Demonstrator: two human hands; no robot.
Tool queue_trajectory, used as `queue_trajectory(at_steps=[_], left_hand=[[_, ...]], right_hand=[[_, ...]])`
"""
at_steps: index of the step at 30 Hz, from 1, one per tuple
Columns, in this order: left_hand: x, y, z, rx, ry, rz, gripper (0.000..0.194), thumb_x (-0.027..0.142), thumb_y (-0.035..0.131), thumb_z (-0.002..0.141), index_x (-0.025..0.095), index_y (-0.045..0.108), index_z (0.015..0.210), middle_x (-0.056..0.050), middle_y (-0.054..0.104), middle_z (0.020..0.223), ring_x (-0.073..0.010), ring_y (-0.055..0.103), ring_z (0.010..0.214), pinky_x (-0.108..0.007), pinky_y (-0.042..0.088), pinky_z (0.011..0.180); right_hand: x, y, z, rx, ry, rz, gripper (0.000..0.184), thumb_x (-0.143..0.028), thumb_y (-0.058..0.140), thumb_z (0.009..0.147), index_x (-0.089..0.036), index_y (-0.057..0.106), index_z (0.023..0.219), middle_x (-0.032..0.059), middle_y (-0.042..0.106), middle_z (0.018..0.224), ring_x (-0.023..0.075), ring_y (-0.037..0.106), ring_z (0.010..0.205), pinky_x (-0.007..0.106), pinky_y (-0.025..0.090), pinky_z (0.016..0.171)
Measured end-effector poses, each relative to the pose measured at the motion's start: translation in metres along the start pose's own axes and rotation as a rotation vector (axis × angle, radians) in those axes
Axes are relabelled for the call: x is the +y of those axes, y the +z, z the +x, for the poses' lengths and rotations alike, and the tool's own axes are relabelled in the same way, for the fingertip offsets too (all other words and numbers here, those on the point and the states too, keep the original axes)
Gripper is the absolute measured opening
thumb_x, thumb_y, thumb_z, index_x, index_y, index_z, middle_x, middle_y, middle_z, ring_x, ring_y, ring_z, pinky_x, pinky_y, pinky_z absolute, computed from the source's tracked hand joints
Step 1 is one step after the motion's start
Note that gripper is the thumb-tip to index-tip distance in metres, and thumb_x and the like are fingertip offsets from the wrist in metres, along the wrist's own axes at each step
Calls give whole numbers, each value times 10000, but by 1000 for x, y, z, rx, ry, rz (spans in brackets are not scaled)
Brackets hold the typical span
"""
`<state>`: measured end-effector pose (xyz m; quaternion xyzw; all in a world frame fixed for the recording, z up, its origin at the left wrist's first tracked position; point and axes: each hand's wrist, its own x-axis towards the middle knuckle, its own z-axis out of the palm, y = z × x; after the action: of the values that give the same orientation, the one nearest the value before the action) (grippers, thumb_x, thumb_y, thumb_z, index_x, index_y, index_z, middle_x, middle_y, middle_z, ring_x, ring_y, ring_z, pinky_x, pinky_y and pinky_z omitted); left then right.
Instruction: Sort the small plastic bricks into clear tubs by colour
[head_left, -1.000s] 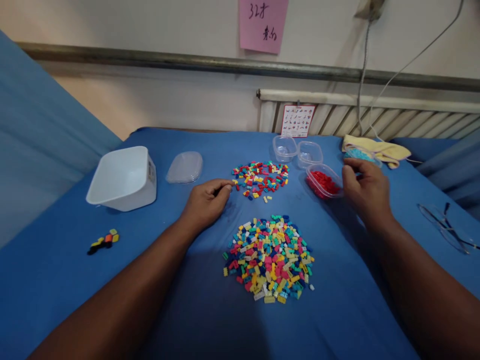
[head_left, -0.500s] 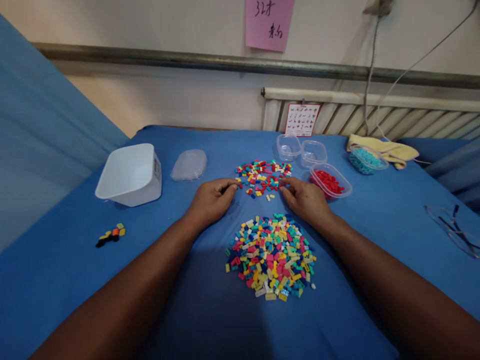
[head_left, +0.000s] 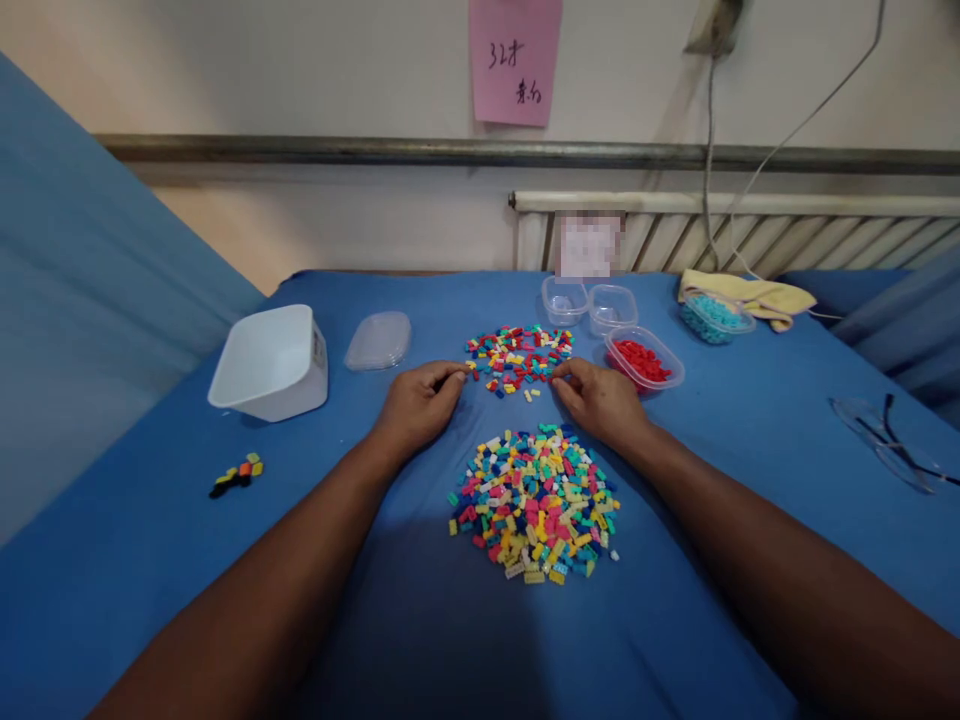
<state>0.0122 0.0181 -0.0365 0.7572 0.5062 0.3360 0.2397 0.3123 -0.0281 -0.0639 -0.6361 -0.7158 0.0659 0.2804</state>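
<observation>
Small coloured building bricks lie spread out in a far pile, between my two hands. At the left edge of this pile is my left hand, its thumb and forefinger pressed together; whatever is between the tips is too small to make out. My right hand touches the right edge with fingers curled and thumb close to the forefinger, and what it pinches, if anything, is hidden. A larger heap of mixed bricks sits nearer to me, between my forearms.
Right of the far pile stands a clear tub of red bricks, with clear tubs behind it. A tub of turquoise bricks, yellow cloth and glasses lie farther right. Leftward are clear lids, a white bin and several loose bricks.
The camera view has tilted up and turned slightly, so everything sits a little differently in the picture. Both hands stay at the sides of the far pile, with only slight finger movement.
</observation>
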Motion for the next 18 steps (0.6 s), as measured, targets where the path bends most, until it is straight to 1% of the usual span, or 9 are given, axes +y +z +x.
queue_trajectory(at_steps=[3, 4, 6, 7, 9, 10, 11, 14, 18], left_hand=[[3, -2, -1, 28, -6, -33, 397, 493, 604, 991, 177, 840, 1037, -27, 762, 819, -188, 638, 740, -325, 519, 757], [4, -3, -1, 46, -14, -43, 389, 514, 615, 985, 176, 807, 961, -15, 719, 768, -174, 601, 704, -318, 486, 713], [5, -3, -1, 95, -37, -61, 411, 558, 630, 978, 185, 701, 822, 12, 611, 682, -149, 523, 649, -310, 410, 643], [5, -4, -1, 119, -48, -68, 428, 570, 634, 974, 193, 644, 772, 23, 558, 654, -140, 488, 632, -310, 378, 622], [5, -4, -1, 146, -61, -82, 455, 569, 629, 973, 208, 551, 708, 38, 468, 622, -126, 427, 611, -310, 335, 604], [5, -4, -1, 141, -64, -87, 466, 561, 626, 974, 213, 515, 686, 41, 440, 616, -122, 405, 606, -311, 323, 602], [5, -3, -1, 127, -70, -92, 475, 554, 623, 974, 216, 487, 669, 42, 422, 611, -118, 389, 602, -311, 315, 600], [4, -3, -2, 66, -95, -101, 497, 554, 627, 972, 216, 460, 648, 41, 411, 603, -112, 371, 591, -313, 293, 592], [4, -3, -2, 45, -98, -110, 502, 554, 635, 971, 214, 463, 644, 40, 423, 597, -109, 371, 582, -310, 297, 590]], right_hand=[[0, -12, -12, 30, -48, 65, 225, -360, 654, 1062, -237, 819, 1154, 37, 853, 903, 238, 791, 794, 334, 537, 723], [1, -19, -15, 42, -62, 84, 236, -368, 643, 1070, -235, 817, 1157, 37, 845, 896, 229, 783, 787, 334, 546, 731], [6, -38, -18, 121, -81, 104, 267, -393, 615, 1089, -234, 815, 1168, 49, 834, 917, 228, 766, 809, 348, 564, 765], [11, -47, -17, 185, -88, 107, 278, -404, 607, 1096, -235, 814, 1175, 63, 834, 962, 233, 758, 841, 362, 571, 796], [26, -64, -13, 430, -103, 85, 237, -408, 661, 1072, -244, 823, 1125, 73, 820, 987, 241, 729, 858, 385, 567, 810], [35, -70, -10, 511, -105, 74, 212, -391, 676, 1060, -245, 824, 1104, 74, 814, 992, 244, 725, 876, 391, 565, 818], [45, -74, -8, 554, -101, 66, 193, -377, 688, 1047, -243, 822, 1086, 77, 809, 992, 250, 725, 894, 394, 562, 810], [72, -73, -3, 563, -37, 68, 178, -369, 693, 1023, -236, 809, 1042, 99, 810, 1026, 288, 738, 998, 413, 572, 801], [94, -60, -1, 536, 30, 91, 184, -390, 692, 1000, -241, 800, 995, 108, 831, 1050, 318, 753, 1088, 499, 596, 968]])
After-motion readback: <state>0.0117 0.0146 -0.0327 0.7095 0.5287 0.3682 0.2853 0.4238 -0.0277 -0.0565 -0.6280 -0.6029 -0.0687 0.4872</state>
